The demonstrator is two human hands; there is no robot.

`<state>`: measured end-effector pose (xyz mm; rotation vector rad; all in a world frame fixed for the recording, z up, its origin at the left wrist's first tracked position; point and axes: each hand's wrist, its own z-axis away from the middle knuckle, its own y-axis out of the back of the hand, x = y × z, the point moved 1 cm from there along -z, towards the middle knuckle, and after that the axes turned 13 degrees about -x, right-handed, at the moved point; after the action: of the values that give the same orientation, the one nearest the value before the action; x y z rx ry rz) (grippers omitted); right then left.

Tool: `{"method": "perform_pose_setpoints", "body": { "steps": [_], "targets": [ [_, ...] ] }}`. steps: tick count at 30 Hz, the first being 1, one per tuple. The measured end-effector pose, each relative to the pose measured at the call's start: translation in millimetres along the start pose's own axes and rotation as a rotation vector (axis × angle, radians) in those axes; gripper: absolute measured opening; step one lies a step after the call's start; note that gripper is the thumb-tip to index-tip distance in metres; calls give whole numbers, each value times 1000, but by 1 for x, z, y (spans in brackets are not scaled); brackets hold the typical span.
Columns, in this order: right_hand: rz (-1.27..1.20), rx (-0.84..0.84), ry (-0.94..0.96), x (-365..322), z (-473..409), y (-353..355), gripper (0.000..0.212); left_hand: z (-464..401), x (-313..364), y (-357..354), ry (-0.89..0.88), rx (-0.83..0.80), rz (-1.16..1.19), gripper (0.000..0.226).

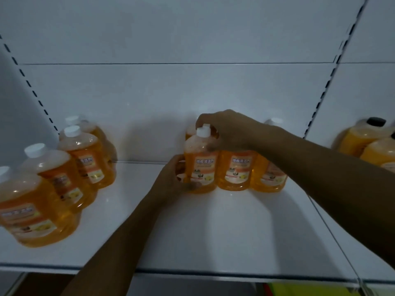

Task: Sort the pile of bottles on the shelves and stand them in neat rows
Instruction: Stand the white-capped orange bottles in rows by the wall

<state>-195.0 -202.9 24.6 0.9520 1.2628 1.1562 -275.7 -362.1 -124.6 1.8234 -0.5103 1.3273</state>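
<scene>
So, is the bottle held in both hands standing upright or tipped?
Upright: the bottle has its white cap on top and its base on the shelf.

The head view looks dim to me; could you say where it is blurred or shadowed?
Head view: dim overall; the left bottles are smeared, the middle bottle labels stay legible; soft shadows fall on the back panel behind the hands; wide-angle bending curves the shelf uprights.

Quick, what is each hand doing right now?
Left hand: grips the lower side of the front bottle.
Right hand: fingers curled over the bottle tops, seemingly on the same bottle's neck; the exact hold is partly hidden.
</scene>
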Motion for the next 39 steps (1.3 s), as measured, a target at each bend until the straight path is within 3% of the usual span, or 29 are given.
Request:
{"method": "perform_pose_setpoints", "body": {
  "steps": [23,28,30,32,35,39],
  "targets": [
    [176,30,-6,-11,-13,-7,47,-8,-19,3,91,94,-248,50],
    [296,25,-64,-16,-10,-9,65,11,-9,-1,205,69,-493,69],
    [367,93,-43,-28,-11,-10,74,30,-8,1,241,135,-482,73],
    [384,190,41,-50,-18,-15,73,51,-5,7,274,243,-475,64],
    [204,272,238,-97,-35,-30,63,88,1,22,297,398,-482,43],
    [-255,175,497,-159,-59,-53,58,148,9,46,204,634,-473,16]
  ]
}}
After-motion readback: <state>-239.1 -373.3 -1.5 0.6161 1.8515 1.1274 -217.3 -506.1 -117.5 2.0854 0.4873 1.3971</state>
